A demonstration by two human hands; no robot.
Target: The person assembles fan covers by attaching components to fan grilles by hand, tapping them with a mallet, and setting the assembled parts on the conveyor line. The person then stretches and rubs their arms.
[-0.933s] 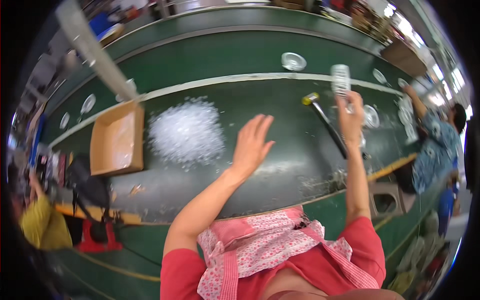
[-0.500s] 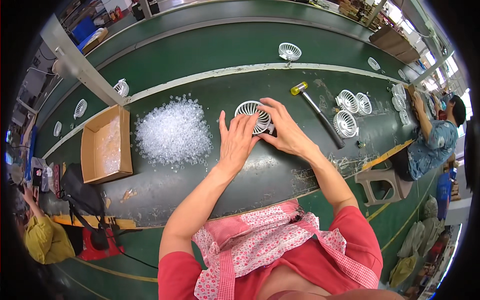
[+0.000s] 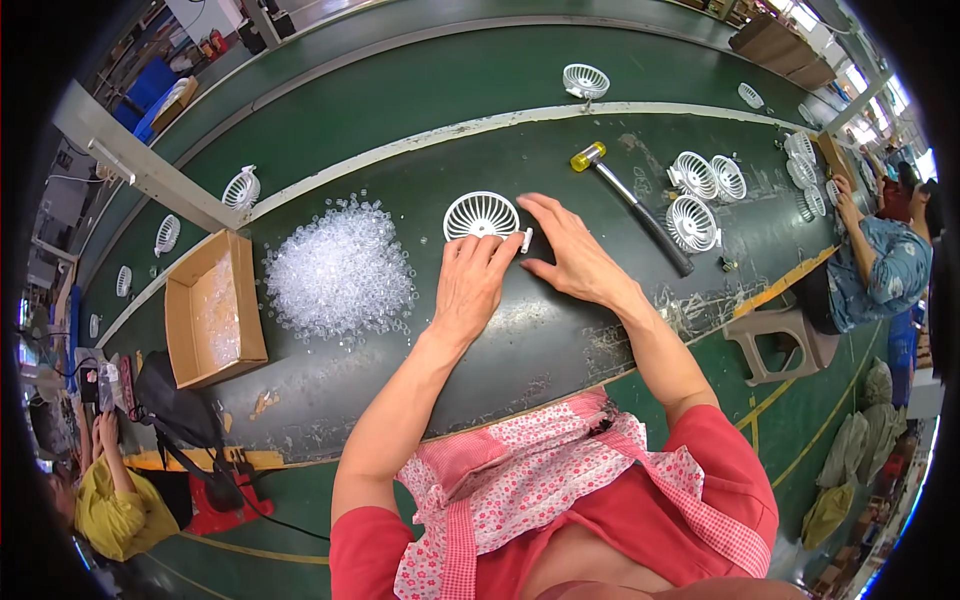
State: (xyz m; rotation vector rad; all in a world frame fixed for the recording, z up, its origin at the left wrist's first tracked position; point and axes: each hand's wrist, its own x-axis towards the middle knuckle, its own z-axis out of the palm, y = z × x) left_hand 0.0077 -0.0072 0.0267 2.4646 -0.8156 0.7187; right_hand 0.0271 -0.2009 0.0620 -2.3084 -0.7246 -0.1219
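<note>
A round white slatted fan cover (image 3: 481,212) lies on the dark green worktable in front of me. My left hand (image 3: 468,285) grips its near rim, with the fingers over the edge and the thumb hidden. My right hand (image 3: 578,255) hovers just right of the cover, its thumb and fingers spread apart around a gap. A small white tab (image 3: 527,240) sticks out at the cover's right side, close to the right thumb; whether the hand touches it is unclear. Left of my hands is a heap of small clear plastic rings (image 3: 338,268).
A hammer (image 3: 640,215) with a yellow head lies right of my hands, near several white fan covers (image 3: 693,222). An open cardboard box (image 3: 255,310) stands left of the heap. More covers sit on the green conveyor (image 3: 420,95) beyond. A co-worker (image 3: 880,260) sits at far right.
My right hand has come off the fan cover and opened to its right. The cover has shifted slightly left, with my left hand now at its near rim.
</note>
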